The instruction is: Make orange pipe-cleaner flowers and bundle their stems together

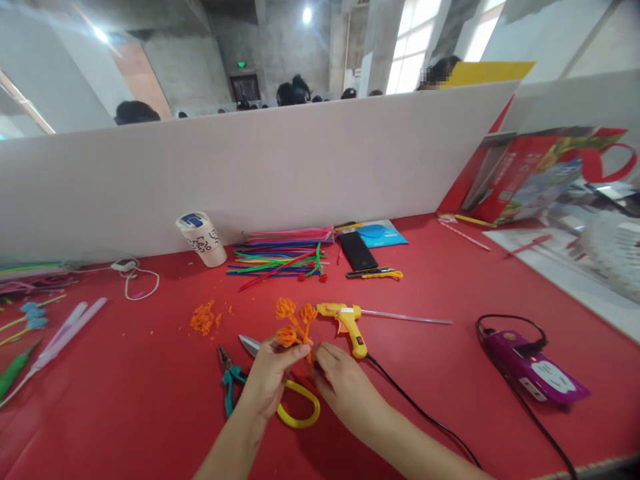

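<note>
An orange pipe-cleaner flower sprig (299,324) with three fluffy heads stands upright between my hands. My left hand (273,373) pinches its stems below the heads. My right hand (343,383) is closed at the lower end of the stem; its fingertips are partly hidden. Under my hands lie scissors (306,421) with yellow handles, their middle covered by my left hand. Teal-handled pliers (229,380) rest to the left of that hand. A yellow glue gun (349,321) with a clear glue stick lies just beyond my right hand.
Orange fuzz scraps (203,319) lie left of centre. Farther back are a bundle of colourful pipe cleaners (280,253), a black phone (358,251), a utility knife (375,273) and a paper cup (201,240) against a white divider (250,173). A purple power strip (535,370) with black cords sits right.
</note>
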Demonstrator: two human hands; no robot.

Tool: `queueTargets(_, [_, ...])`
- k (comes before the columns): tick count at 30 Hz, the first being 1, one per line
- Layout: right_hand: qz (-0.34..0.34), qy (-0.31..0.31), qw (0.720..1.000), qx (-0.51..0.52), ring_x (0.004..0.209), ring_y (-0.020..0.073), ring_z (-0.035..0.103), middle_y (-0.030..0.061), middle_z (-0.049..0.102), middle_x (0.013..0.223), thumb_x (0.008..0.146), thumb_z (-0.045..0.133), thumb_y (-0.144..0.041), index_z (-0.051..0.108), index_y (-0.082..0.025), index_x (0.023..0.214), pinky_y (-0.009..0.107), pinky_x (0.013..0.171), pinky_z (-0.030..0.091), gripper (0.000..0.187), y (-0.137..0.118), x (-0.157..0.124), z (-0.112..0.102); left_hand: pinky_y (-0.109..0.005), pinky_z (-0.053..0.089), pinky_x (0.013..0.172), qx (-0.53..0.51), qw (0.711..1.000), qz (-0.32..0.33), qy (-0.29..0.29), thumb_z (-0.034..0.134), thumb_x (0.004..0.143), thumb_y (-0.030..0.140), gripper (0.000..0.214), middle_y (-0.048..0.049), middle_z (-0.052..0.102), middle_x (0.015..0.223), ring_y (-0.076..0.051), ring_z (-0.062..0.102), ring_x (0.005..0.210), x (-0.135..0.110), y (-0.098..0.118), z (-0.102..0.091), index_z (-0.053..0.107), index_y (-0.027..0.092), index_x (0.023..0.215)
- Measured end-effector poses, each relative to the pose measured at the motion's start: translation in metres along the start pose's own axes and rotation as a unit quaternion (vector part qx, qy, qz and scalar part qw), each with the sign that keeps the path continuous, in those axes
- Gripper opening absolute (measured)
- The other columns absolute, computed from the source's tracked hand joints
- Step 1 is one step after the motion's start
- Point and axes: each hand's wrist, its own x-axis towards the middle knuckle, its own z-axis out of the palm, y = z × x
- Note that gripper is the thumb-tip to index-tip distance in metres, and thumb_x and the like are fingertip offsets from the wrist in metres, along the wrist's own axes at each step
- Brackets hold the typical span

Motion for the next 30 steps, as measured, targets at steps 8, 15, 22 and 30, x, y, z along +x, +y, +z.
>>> queueTargets(8, [0.216, -0.092, 0.859, 0.455, 0.055, 0.0096, 0.05, -0.003, 0.055, 0.06, 0.07, 0.064, -0.032, 0.057, -0.015, 0.068, 0.023, 0.058, 0.039, 0.019, -0.002, 0.006, -0.007, -0.02, 0.046, 0.061, -0.014, 1.0, 0.012, 0.02, 0.081, 0.05, 0.016, 0.015, 0.0023, 0.068, 0.061, -0.009, 0.059, 0.06, 0.005, 0.011, 0.003, 0.07, 0.016, 0.061])
queueTargets(15, [0.257, -0.19, 0.77, 0.551, 0.047, 0.0084, 0.054, 0.0003, 0.061, 0.056, 0.064, 0.073, -0.029, 0.06, -0.013, 0.06, 0.022, 0.053, 0.041, 0.021, -0.003, 0.006, -0.021, -0.021, 0.048, 0.056, 0.016, 0.998, -0.044, -0.034, 0.08, 0.051, 0.014, 0.015, -0.0009, 0.066, 0.058, -0.01, 0.058, 0.053, 0.003, 0.025, 0.005, 0.069, 0.012, 0.06])
queueTargets(22, [0.245, -0.129, 0.725, 0.631, 0.059, 0.0086, 0.06, 0.0007, 0.065, 0.065, 0.067, 0.074, -0.03, 0.067, -0.011, 0.072, 0.022, 0.066, 0.046, 0.02, -0.011, 0.015, -0.016, -0.022, 0.043, 0.039, 0.053, 0.991, -0.075, -0.101, 0.077, 0.057, 0.018, 0.012, -0.0007, 0.059, 0.045, -0.011, 0.053, 0.037, -0.001, 0.033, 0.006, 0.067, 0.011, 0.059])
queueTargets(30, [0.265, -0.165, 0.718, 0.622, 0.048, 0.008, 0.056, 0.001, 0.062, 0.054, 0.067, 0.074, -0.035, 0.066, -0.009, 0.067, 0.027, 0.063, 0.049, 0.027, -0.015, 0.01, -0.015, -0.024, 0.046, 0.045, 0.056, 0.991, -0.068, -0.101, 0.076, 0.058, 0.019, 0.014, -0.0016, 0.062, 0.05, -0.012, 0.057, 0.042, -0.005, 0.036, 0.005, 0.065, 0.011, 0.061])
